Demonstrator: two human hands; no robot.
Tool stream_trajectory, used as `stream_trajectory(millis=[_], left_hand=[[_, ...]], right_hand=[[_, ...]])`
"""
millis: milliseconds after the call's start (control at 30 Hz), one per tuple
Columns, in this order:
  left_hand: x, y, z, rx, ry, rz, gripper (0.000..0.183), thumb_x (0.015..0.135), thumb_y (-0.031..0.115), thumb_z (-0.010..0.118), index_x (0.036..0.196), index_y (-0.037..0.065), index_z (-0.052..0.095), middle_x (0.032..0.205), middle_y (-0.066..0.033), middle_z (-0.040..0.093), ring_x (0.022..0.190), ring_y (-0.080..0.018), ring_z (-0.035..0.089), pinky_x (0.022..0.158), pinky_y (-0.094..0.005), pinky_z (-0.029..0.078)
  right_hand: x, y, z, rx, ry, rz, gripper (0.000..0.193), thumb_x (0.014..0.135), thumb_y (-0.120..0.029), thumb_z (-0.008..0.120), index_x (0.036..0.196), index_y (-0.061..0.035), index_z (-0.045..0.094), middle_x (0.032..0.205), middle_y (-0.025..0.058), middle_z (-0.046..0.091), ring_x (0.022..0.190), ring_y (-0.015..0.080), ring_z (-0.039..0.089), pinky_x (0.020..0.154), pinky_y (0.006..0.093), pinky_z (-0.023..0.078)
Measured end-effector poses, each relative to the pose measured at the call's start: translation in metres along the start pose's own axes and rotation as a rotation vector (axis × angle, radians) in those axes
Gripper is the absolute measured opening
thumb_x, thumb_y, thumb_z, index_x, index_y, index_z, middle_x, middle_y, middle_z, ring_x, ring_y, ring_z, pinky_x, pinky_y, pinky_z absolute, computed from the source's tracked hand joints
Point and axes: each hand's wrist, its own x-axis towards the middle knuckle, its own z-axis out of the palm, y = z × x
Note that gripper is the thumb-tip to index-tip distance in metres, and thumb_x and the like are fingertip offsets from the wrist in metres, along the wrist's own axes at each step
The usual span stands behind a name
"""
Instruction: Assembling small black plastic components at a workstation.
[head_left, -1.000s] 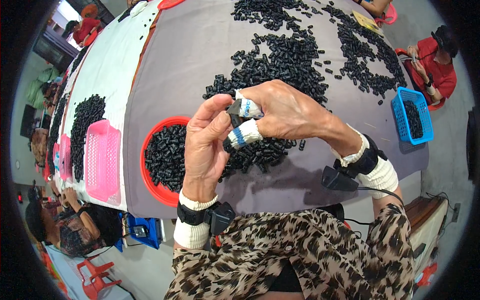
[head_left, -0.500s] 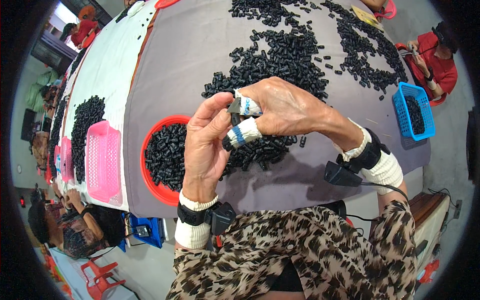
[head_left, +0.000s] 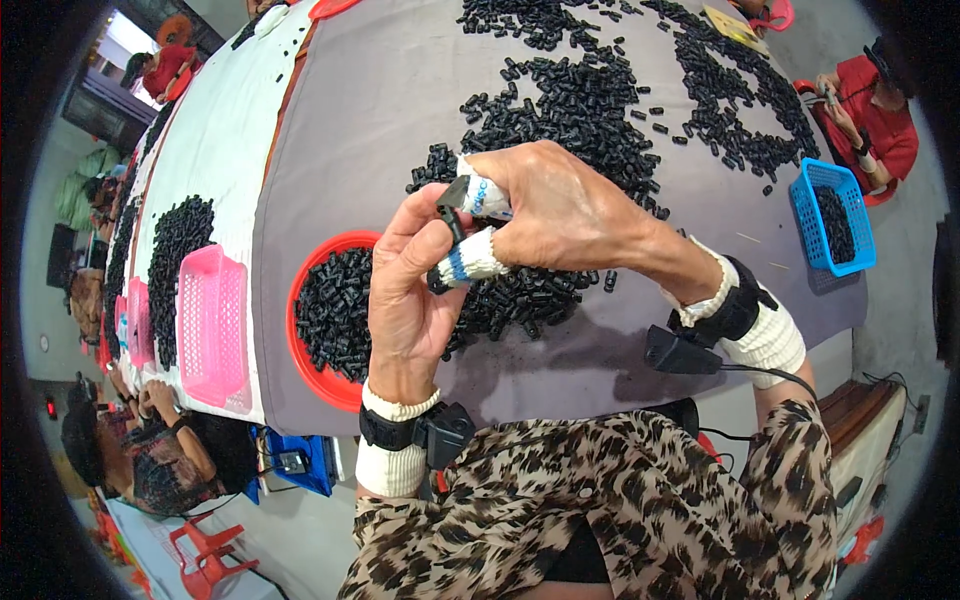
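Note:
My left hand is closed, pinching a small black tubular plastic part between thumb and fingertips. My right hand is closed on a small dark pointed blade, which rests against the upper end of the part. White cloth finger wraps with blue marks cover two of its fingers. Beneath both hands lies a heap of similar black parts, partly hidden by them. A red basin full of the same parts stands just left of my left hand.
A larger pile of black parts spreads over the grey tablecloth. At the right edge stands a blue basket holding parts. A pink basket stands on the left, on the white cloth. Co-workers sit around; one in a red shirt is at the right.
Both hands have shifted slightly to the left. The blade has tilted and moved up and left, and more of the black part now shows between the fingers.

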Motion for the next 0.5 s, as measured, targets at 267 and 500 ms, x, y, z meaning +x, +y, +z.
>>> stream_trajectory(millis=[267, 500], left_hand=[[0.004, 0.004, 0.015, 0.223, 0.154, -0.041, 0.022, 0.077, -0.001, 0.058, 0.099, -0.002, 0.057, 0.088, -0.0082, 0.061, 0.079, -0.0132, 0.060, 0.074, -0.0255, 0.051], [0.004, 0.003, 0.011, 0.201, 0.187, -0.044, 0.025, 0.080, 0.002, 0.056, 0.104, -0.004, 0.056, 0.087, -0.0085, 0.062, 0.077, -0.0135, 0.060, 0.075, -0.0258, 0.050]], right_hand=[[-0.001, 0.012, 0.006, 0.011, 0.068, -0.038, 0.028, 0.063, -0.019, 0.072, 0.073, -0.0010, 0.052, 0.058, 0.0043, 0.053, 0.051, 0.0136, 0.046, 0.048, 0.0301, 0.037], [-0.002, 0.006, 0.001, -0.033, 0.059, 0.032, 0.031, 0.064, -0.022, 0.073, 0.073, -0.0012, 0.053, 0.058, 0.0042, 0.051, 0.053, 0.0125, 0.046, 0.049, 0.0299, 0.037]])
